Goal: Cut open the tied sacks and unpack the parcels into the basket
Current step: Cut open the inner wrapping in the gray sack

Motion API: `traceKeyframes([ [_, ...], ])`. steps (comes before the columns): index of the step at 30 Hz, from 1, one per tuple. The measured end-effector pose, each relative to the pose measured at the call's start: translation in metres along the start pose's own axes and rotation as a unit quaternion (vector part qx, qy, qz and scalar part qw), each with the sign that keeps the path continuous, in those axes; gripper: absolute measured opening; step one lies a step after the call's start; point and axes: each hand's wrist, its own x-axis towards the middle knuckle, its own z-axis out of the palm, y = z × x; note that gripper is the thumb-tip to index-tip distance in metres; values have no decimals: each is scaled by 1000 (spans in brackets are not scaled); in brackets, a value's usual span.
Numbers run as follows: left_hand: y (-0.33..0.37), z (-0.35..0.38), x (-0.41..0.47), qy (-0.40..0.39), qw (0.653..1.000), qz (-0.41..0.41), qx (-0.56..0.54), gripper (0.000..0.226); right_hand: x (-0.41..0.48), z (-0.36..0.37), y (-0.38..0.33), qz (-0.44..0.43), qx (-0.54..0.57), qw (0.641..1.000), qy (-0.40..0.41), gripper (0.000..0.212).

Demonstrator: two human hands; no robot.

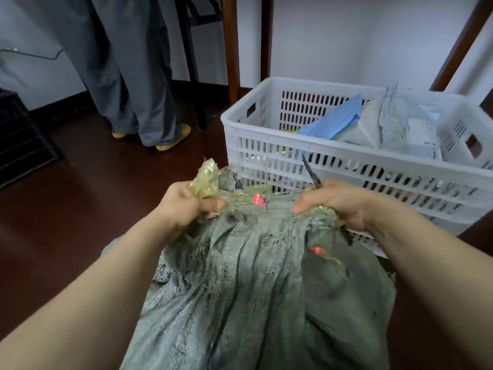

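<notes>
1. Grey-green woven sack (253, 289): slumps below and between both grips, its gathered mouth pulled up into them. It is apparently stretched sideways so the binding comes taut for parting.
2. Yellowish tape (208, 177): crumpled round the neck, bunched inside the left grip with its frayed end sticking out above. A strand runs across to the right grip, with red markings (258, 199) midway between.
3. Left hand (184, 206): fingers curled tight round the taped neck, holding it firm.
4. Right hand (338, 204): fingers curled, thumb pinching the sack's taped edge, with the scissors (310, 172) kept in the same fist. Blades project beyond the knuckles, away from the fabric, judged parked there while both hands tug.
5. White slatted basket (266, 145): just beyond the right grip, close enough for short transfers.
6. Parcels already inside: a blue one (333, 118) and grey mailers (400, 121), leaning together.
7. Dark floor (93, 196): beyond the left grip.
8. Another person's grey trousers (133, 76), a black crate (18, 145) and wooden furniture legs (230, 49): well beyond both grips.
</notes>
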Motion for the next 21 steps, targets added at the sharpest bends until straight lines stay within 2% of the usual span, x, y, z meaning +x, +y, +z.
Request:
traceKeyframes([
  [2, 5, 9, -6, -25, 994, -57, -90, 9, 5, -11, -4, 50, -163, 980, 102, 50],
  [3, 10, 15, -7, -32, 990, -74, -115, 4, 8, -13, -8, 66, -263, 951, 151, 54],
  [4, 15, 22, -7, -34, 987, -83, -132, 2, 9, -13, -13, 75, -365, 907, 198, 56],
  [5, 20, 28, -7, -38, 984, -87, -153, 3, 7, -11, -21, 78, -443, 860, 240, 53],
  [6, 26, 35, -6, -41, 981, -88, -170, 3, 6, -8, -29, 54, -467, 836, 283, 44],
  [7, 33, 39, -7, -46, 978, -88, -184, 4, 4, -6, -37, 11, -458, 834, 308, 30],
  [9, 43, 45, -8, -52, 975, -84, -197, 5, 1, 1, -50, -73, -301, 907, 286, 22],
  [10, 47, 45, -8, -51, 974, -85, -204, 6, -2, 9, -53, -93, -192, 949, 232, 27],
  [11, 49, 45, -8, -48, 970, -90, -221, 8, -5, 19, -52, -97, -112, 974, 174, 35],
  [14, 47, 45, -8, -54, 959, -105, -257, 12, 5, 33, -33, -78, -50, 989, 118, 53],
  [17, 41, 45, -16, -108, 952, -94, -272, 19, 15, 29, -28, -64, 70, 993, 76, 57],
  [19, 39, 45, -25, -156, 938, -83, -298, 26, 16, 27, -29, -67, 109, 990, 59, 58],
  [21, 36, 44, -30, -202, 918, -85, -330, 29, 15, 28, -31, -69, 122, 989, 51, 51],
])
